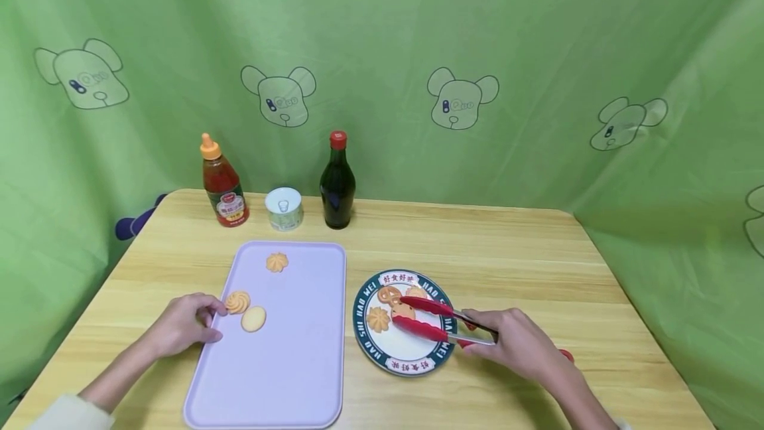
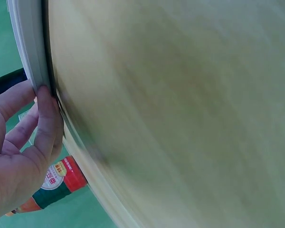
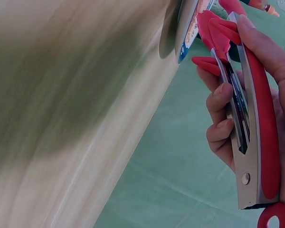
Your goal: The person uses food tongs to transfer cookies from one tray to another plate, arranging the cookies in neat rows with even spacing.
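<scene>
My right hand point(image 1: 513, 344) grips a pair of metal tongs point(image 3: 256, 118) with red silicone tips and red handles. Spread slightly, the tips lie over a round cookie point(image 1: 403, 311) on a green-rimmed plate point(image 1: 410, 366). Around that cookie are a pretzel-shaped cookie point(image 1: 389, 294), a flower-shaped one point(image 1: 378, 319) and another partly hidden by the tongs. My left hand point(image 1: 184, 325) pinches the left rim of a lilac tray point(image 1: 280, 377) between thumb and fingers. On the tray lie a swirl cookie point(image 1: 237, 302), a plain oval cookie point(image 1: 253, 318) and a flower-shaped cookie point(image 1: 277, 262).
Along the back of the wooden table point(image 1: 477, 234) stand a sauce bottle point(image 1: 225, 191) with an orange cap, a small can point(image 1: 284, 210) and a dark bottle point(image 1: 337, 188) with a red cap. A green curtain point(image 1: 382, 32) hangs behind and at both sides.
</scene>
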Motion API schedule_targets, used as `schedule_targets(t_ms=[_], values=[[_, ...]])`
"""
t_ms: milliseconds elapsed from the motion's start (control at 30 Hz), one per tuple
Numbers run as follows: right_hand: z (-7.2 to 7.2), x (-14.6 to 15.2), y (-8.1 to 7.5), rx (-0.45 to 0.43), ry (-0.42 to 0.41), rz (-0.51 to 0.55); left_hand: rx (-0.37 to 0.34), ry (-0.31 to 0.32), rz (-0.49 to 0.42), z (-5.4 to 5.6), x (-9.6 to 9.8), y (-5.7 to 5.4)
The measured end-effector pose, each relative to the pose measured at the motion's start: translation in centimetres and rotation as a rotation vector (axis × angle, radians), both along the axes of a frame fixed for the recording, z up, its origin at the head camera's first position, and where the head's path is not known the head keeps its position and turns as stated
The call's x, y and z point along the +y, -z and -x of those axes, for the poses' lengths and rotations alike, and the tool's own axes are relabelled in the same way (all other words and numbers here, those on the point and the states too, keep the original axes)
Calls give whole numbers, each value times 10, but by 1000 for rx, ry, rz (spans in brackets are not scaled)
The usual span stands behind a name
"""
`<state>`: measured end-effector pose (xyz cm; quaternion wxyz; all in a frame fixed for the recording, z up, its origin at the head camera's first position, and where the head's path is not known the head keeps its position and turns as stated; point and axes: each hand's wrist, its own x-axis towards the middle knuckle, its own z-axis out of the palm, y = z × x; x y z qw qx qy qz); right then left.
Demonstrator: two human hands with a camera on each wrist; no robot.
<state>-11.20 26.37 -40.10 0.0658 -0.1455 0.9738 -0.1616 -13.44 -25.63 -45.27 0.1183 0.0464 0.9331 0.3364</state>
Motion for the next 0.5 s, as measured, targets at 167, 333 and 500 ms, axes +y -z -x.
schedule_targets(t_ms=[167,333,500], values=[[-2,1,1,-26,22,15,1,-1,-3,0,0,-1],[-5,0,2,-56,33,20,0,-6,-2,0,1,-1],[-6,-1,4,-55,40,20,-7,-13,-3,-1,2,-1]])
